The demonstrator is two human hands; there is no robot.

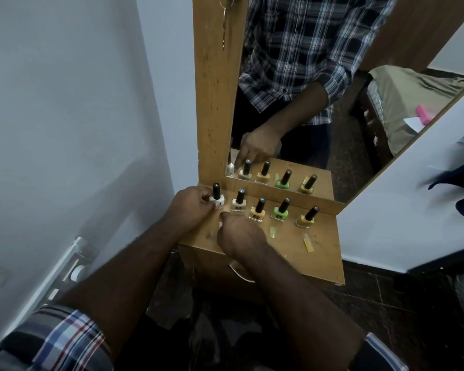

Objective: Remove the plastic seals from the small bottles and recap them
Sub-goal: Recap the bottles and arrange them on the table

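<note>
Your left hand (192, 207) pinches the white bottle (217, 200) at the row's left end, mid-frame.
Your right hand (239, 234) is curled just below it; what it holds, you cannot tell. Four capped bottles (260, 210) stand rightward on the wooden tabletop (324, 253), two peeled seals (307, 242) below them, mirror (332, 89) behind, white wall (65, 103) left.

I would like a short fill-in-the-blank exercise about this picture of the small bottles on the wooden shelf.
1. ____ small bottles stand in a row on the wooden shelf.
2. The left hand grips the ____ bottle, at the left end of the row.
3. A loose strip lies in front of the ____ bottle.
4. Every bottle wears a ____ cap.

Missing words: five; white; green; black
</note>
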